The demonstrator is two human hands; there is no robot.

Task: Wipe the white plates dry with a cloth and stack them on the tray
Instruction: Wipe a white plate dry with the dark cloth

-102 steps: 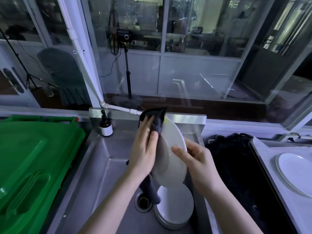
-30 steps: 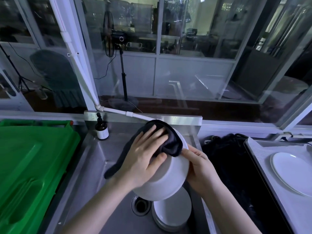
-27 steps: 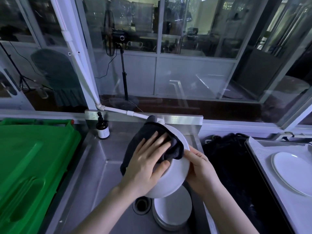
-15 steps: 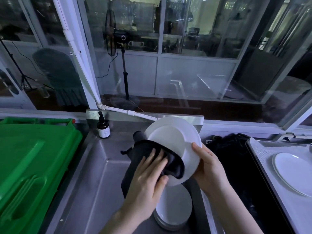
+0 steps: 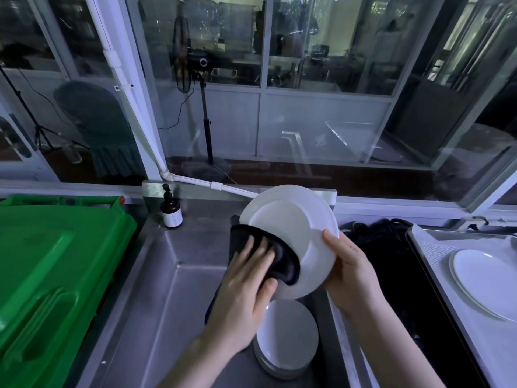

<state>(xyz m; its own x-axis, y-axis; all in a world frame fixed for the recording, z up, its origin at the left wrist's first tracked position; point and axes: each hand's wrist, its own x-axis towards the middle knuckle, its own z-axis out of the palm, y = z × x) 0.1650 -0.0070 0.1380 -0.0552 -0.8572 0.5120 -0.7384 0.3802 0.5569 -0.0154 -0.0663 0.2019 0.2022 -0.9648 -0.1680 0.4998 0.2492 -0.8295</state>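
Observation:
My right hand (image 5: 349, 271) grips a white plate (image 5: 293, 219) by its right rim and holds it tilted above the steel sink (image 5: 156, 281). Its upper face is turned toward me. A dark cloth (image 5: 282, 260) lies over the plate's lower left part, and my left hand (image 5: 246, 284) presses it there with the fingers spread. Below, a stack of white plates (image 5: 288, 340) sits in the sink bottom. Another white plate (image 5: 486, 284) lies on the metal tray (image 5: 436, 247) at the right.
A green plastic bin lid (image 5: 50, 275) fills the left side. A brown pump bottle (image 5: 171, 210) stands at the sink's back left corner. A dark black heap (image 5: 391, 247) lies between sink and tray. Glass windows rise behind the sink.
The plate has been turned so its upper face is toward me. My left hand with the cloth has moved from the plate's top down to its lower left part.

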